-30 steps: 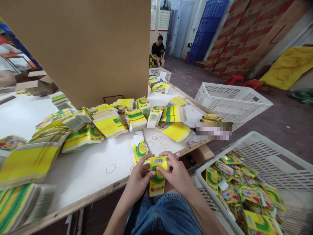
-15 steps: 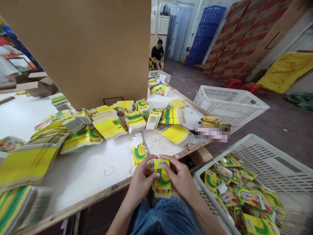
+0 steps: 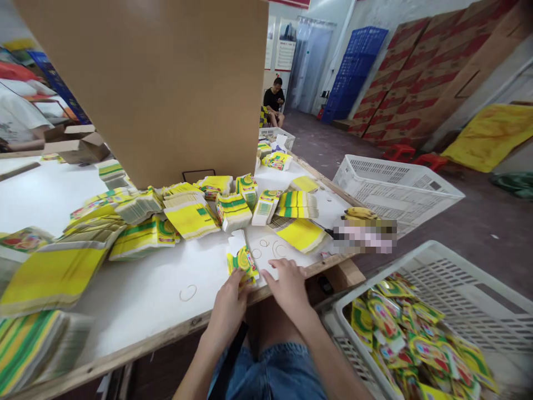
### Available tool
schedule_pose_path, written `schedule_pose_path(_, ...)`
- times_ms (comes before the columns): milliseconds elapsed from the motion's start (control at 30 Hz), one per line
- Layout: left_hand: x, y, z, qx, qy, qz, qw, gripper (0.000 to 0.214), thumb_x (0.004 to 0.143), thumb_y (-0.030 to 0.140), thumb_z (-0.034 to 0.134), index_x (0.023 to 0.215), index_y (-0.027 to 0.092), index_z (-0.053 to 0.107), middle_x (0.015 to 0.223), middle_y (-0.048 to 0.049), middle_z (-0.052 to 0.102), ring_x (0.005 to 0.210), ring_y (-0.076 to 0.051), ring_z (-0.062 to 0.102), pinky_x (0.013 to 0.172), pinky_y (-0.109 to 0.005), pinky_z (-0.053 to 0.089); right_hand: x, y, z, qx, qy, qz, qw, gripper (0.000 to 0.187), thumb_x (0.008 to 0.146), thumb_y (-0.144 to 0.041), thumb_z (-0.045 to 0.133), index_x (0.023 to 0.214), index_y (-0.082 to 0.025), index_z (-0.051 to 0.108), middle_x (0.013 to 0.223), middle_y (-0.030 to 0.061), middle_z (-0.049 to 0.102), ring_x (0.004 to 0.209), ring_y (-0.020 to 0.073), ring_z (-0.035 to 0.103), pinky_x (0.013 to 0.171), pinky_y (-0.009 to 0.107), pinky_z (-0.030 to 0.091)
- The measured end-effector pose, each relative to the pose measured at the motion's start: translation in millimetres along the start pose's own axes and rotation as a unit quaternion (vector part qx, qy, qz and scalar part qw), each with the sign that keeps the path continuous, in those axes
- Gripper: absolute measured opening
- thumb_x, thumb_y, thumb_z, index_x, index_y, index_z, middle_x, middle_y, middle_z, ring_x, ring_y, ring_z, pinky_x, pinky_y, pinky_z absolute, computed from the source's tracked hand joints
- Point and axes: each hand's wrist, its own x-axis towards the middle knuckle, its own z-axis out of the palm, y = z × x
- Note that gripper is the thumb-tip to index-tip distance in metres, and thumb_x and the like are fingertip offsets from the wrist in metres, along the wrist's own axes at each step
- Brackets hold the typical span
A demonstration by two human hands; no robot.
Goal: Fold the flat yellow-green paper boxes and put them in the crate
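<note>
My left hand (image 3: 230, 294) is at the table's near edge, its fingers closed on the lower end of a small stack of flat yellow-green cartons (image 3: 241, 259) lying on the white table (image 3: 137, 294). Just right of that stack, my right hand (image 3: 285, 280) rests on the table edge with its fingers stretched out and nothing in it. Below and to the right of my right arm, a white basket (image 3: 441, 264) holds several folded yellow cartons (image 3: 400, 333).
Many stacks of flat yellow cartons (image 3: 187, 214) cover the table's middle and left. A large brown cardboard sheet (image 3: 158, 83) stands behind them. Bananas (image 3: 360, 213) lie at the table's right end, by a second white basket (image 3: 395, 183). A person sits far back.
The folded yellow carton held in both hands over my lap is gone from them. Both hands have moved up to the table edge, the left onto the flat carton stack.
</note>
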Motion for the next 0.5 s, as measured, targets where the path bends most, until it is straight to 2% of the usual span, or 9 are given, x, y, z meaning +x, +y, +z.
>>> schedule_pose_path(67,-1,0,1.2,-0.007,0.0,0.0,1.0,0.039,0.085,0.017,0.051,0.123,0.016,0.061,0.138,-0.0145,0.058,0.13,-0.029,0.052,0.108,-0.043,0.039,13,-21,25,0.015,-0.026,0.0,1.0,0.018,0.084,-0.029,0.065,0.093,-0.015,0.071,0.096,0.0137,0.073,0.099,0.0321,0.061,0.085,0.041,0.036)
schedule_pose_path(133,-2,-1,-1.1,-0.018,0.0,-0.001,1.0,0.039,0.083,0.015,0.053,0.12,0.018,0.064,0.136,-0.0133,0.059,0.129,-0.029,0.053,0.108,-0.043,0.04,20,-30,38,0.03,-0.024,0.003,0.999,0.012,0.081,-0.023,0.067,0.089,-0.014,0.069,0.092,0.0132,0.073,0.096,0.0314,0.062,0.083,0.04,0.036)
schedule_pose_path(300,-4,-4,-6.1,-0.064,0.001,0.004,0.998,0.035,0.083,0.02,0.054,0.116,0.019,0.067,0.13,-0.0135,0.064,0.129,-0.031,0.053,0.108,-0.048,0.038,14,-20,40,0.075,0.002,0.011,0.997,0.008,0.086,-0.019,0.058,0.084,-0.018,0.066,0.086,0.0083,0.074,0.09,0.0274,0.063,0.082,0.039,0.036)
schedule_pose_path(500,-7,-6,1.6,-0.175,0.018,0.001,0.984,0.034,0.074,0.019,0.066,0.107,0.022,0.072,0.13,-0.0134,0.064,0.13,-0.035,0.051,0.11,-0.051,0.033,8,-18,43,0.147,0.054,0.013,0.988,0.008,0.08,-0.016,0.061,0.074,-0.02,0.064,0.087,0.0093,0.073,0.094,0.0286,0.06,0.086,0.041,0.038)
